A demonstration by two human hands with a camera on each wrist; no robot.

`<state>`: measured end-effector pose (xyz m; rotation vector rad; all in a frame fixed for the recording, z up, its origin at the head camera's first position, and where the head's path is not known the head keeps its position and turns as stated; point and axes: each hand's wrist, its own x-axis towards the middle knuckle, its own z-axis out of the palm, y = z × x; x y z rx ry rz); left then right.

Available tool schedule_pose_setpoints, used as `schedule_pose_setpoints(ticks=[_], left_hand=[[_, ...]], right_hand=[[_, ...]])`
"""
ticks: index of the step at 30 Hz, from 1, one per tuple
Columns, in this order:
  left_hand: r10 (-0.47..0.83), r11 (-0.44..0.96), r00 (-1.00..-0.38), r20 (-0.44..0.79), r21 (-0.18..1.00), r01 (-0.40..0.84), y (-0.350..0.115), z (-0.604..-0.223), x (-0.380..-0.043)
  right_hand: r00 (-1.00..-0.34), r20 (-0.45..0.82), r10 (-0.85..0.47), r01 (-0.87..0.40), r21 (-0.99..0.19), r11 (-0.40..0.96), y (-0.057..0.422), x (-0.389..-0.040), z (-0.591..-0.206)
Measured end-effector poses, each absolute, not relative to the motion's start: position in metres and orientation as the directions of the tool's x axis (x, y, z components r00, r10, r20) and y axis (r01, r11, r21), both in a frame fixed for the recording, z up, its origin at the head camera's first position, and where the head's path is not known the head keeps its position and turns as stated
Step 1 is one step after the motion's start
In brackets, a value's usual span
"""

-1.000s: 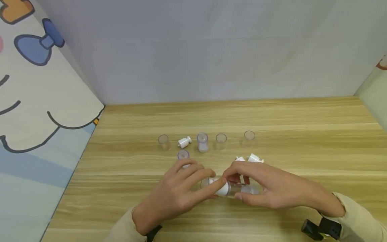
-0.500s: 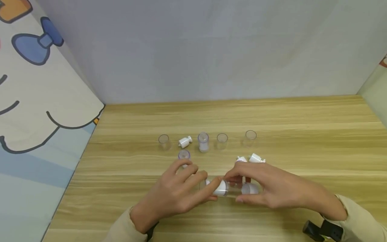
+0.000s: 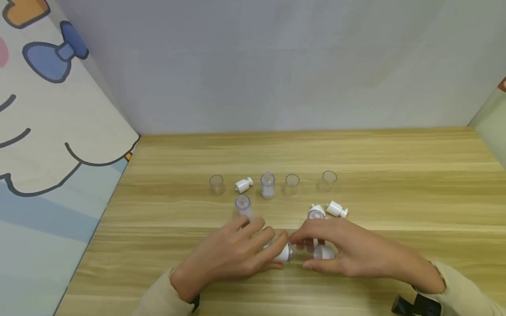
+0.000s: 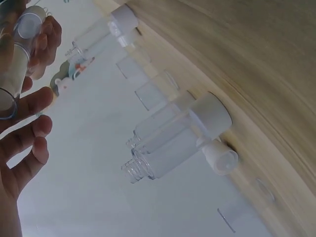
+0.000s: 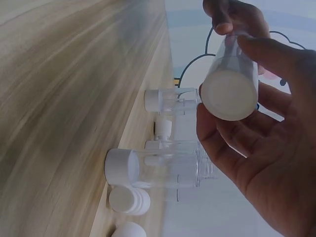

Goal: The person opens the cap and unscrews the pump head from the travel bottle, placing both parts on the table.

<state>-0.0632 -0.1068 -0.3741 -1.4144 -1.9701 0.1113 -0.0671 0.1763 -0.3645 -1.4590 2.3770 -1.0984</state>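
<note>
A clear bottle with a white base lies sideways in my right hand, gripped between thumb and fingers. Its base faces the right wrist camera. At the bottle's other end, my left hand pinches a white pump top between thumb and index finger; a clear cap covers it. In the left wrist view the pump top and bottle lie in one line, and the other left fingers are spread loosely away. My right fingers hide part of the bottle body.
Clear bottles with white bases stand upright, one near my left fingers, another just behind my right hand. Clear caps stand along the back. Several white pump tops lie on the wooden table.
Both hands have shifted slightly towards the near edge, still holding the bottle and pump top. The left fingers have curled a little. More of the bottle behind my right hand shows.
</note>
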Motion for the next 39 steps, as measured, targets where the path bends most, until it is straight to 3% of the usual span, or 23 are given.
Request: schedule_pose_setpoints(ticks=[6,13,20,27,31,34,39], left_hand=[[0.864,0.377,-0.133,0.486,-0.448,0.810,-0.105,-0.379,-0.063],[0.848,0.405,-0.196,0.492,-0.363,0.839,-0.107,-0.383,-0.060],[0.844,0.412,-0.235,0.483,-0.302,0.860,-0.108,-0.384,-0.058],[0.834,0.349,-0.159,0.528,-0.284,0.893,-0.105,-0.379,-0.053],[0.838,0.333,-0.123,0.532,-0.320,0.887,-0.103,-0.376,-0.052],[0.834,0.350,-0.149,0.531,-0.301,0.887,-0.103,-0.377,-0.051],[0.773,0.460,-0.268,0.574,-0.219,0.860,-0.114,-0.377,-0.053]], right_hand=[[-0.501,0.271,-0.822,-0.763,-0.587,0.271,0.171,-0.063,-0.365],[-0.528,0.310,-0.790,-0.813,-0.453,0.365,0.166,-0.053,-0.366],[-0.542,0.326,-0.775,-0.815,-0.427,0.391,0.165,-0.047,-0.364],[-0.432,0.382,-0.817,-0.863,-0.438,0.251,0.173,-0.049,-0.361],[-0.437,0.372,-0.819,-0.858,-0.447,0.254,0.176,-0.047,-0.360],[-0.454,0.375,-0.808,-0.856,-0.437,0.278,0.176,-0.044,-0.360],[-0.547,0.397,-0.737,-0.820,-0.432,0.376,0.182,-0.040,-0.362]])
